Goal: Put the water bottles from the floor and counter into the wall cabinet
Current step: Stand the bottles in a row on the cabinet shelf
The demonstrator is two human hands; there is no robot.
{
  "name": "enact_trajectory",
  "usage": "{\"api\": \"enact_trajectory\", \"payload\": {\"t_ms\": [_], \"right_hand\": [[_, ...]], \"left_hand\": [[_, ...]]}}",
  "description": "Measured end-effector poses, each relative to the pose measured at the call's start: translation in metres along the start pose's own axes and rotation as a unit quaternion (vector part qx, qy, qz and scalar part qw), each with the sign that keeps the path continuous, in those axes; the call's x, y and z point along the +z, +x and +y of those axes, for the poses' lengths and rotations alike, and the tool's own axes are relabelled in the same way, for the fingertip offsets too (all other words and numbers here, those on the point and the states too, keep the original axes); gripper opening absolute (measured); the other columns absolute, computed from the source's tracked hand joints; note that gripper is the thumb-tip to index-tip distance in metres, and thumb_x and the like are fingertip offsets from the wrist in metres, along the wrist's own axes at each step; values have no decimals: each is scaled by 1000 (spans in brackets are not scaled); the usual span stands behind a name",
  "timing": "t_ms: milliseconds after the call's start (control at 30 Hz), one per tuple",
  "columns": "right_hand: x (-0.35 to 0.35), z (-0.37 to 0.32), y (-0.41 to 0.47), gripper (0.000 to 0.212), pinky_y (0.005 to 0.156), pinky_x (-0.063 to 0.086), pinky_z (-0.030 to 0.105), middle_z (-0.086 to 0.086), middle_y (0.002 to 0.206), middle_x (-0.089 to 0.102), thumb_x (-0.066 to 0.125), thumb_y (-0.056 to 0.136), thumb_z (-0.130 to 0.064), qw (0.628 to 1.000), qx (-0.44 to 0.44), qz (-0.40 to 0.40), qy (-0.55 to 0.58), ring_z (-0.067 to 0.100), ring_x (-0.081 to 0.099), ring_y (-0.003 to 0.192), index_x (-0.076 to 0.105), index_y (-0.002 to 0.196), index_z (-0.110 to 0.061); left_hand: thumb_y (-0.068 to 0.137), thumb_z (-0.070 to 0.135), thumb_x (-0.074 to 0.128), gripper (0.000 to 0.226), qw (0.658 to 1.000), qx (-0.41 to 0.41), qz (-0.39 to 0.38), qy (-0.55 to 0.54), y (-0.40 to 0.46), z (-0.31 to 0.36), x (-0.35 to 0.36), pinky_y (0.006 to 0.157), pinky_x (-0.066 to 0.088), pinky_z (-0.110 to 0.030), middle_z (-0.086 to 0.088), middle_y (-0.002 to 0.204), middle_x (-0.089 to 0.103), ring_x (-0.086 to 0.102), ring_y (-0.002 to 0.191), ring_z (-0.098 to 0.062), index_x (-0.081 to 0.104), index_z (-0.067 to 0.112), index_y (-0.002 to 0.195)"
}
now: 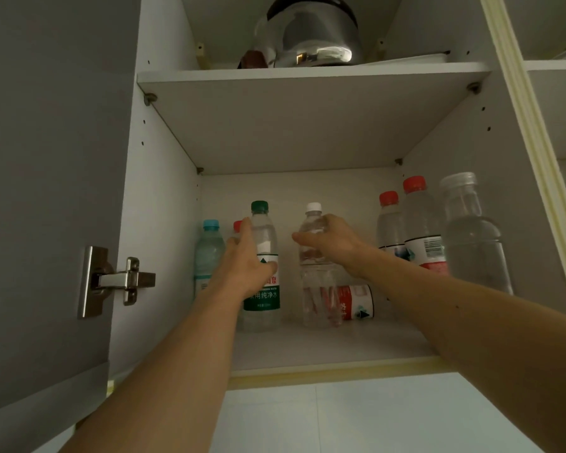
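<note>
Both my arms reach up into the open wall cabinet (324, 351). My left hand (247, 259) grips a green-capped, green-labelled water bottle (262, 282) standing on the lower shelf. My right hand (329, 241) holds the upper part of a white-capped clear bottle (317, 289) standing beside it. A blue-capped bottle (208, 253) and a red-capped one (237, 225) stand behind my left hand. Two red-capped bottles (420, 230) and a large clear-capped bottle (471, 240) stand at the right. A red-labelled bottle (356, 302) lies on its side at the back.
The cabinet door (46, 191) stands open at the left with its metal hinge (118, 281). A shelf board (307, 76) above carries a steel kettle (311, 31). Another open compartment (556, 93) lies to the right. White wall tiles (356, 416) run below the cabinet.
</note>
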State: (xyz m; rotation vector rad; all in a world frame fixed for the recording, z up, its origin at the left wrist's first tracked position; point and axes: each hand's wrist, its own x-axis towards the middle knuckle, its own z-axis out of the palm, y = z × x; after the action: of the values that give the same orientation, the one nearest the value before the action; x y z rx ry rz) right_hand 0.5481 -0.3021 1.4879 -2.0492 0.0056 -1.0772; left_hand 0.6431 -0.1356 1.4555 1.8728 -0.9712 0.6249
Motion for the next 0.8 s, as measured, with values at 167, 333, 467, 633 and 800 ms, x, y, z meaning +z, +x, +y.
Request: {"api": "enact_trajectory", "payload": {"t_ms": [167, 333, 467, 633, 800], "right_hand": [[18, -11, -5, 33, 94, 58, 45, 5, 114, 67, 79, 86, -35, 998, -36, -35, 40, 22, 70, 103, 57, 108, -25], [22, -20, -13, 35, 82, 60, 30, 6, 120, 65, 75, 88, -42, 990, -16, -94, 107, 14, 71, 100, 57, 107, -20], [-3, -20, -13, 66, 107, 46, 48, 9, 130, 62, 53, 94, -62, 987, 79, -77, 116, 28, 60, 119, 50, 139, -15], [-39, 11, -12, 57, 109, 44, 39, 10, 142, 55, 67, 96, -32, 958, 53, -76, -272, 28, 54, 128, 49, 144, -9], [-31, 22, -12, 75, 106, 44, 35, 7, 147, 52, 78, 87, -37, 856, 39, -211, -470, 26, 52, 131, 45, 149, -13]], "left_hand": [[89, 22, 73, 102, 998, -33, 40, 24, -3, 1, -6, 102, 48, -55, -15, 150, 38, 50, 126, -36, 2, 40, 159], [89, 33, 73, 101, 988, -78, 94, 94, -7, -6, -16, 108, 41, -56, -18, 154, 31, 37, 136, -41, 2, 36, 160], [89, 40, 73, 104, 984, -104, 106, 102, -10, -5, -15, 110, 37, -56, -19, 155, 28, 32, 139, -43, -2, 33, 161], [89, 37, 72, 103, 979, -112, 132, 104, -10, -1, -11, 109, 39, -58, -22, 154, 27, 32, 138, -44, -2, 28, 160], [87, 44, 70, 100, 972, -106, 174, 120, -9, 2, -10, 108, 39, -57, -19, 153, 25, 31, 136, -42, 3, 24, 159]]}}
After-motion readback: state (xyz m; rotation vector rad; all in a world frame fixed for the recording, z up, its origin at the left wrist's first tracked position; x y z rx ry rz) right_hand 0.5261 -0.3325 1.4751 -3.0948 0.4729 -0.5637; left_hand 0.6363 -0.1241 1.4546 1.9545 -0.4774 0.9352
